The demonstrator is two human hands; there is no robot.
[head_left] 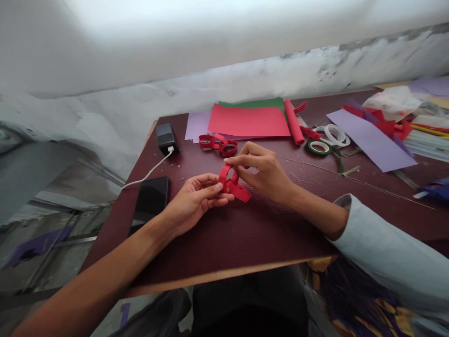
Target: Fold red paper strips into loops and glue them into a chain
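Observation:
A red paper strip bent into loops [239, 191] is held between both hands above the table, with a flat end pointing to the right. My left hand [196, 199] pinches its lower left side between thumb and fingers. Fingertips of my right hand [263, 171] grip the top of the loop. Just behind the hands, more joined red paper loops [228, 146] lie on the table. My fingers cover part of the held strip.
On the dark red table [210, 248] lie a phone [151, 199], a power bank [166, 137] with a white cable, red paper [249, 120], a red roll [293, 122], green tape [318, 148], white tape rolls [337, 135], purple paper [373, 140] and a thin wire [351, 179].

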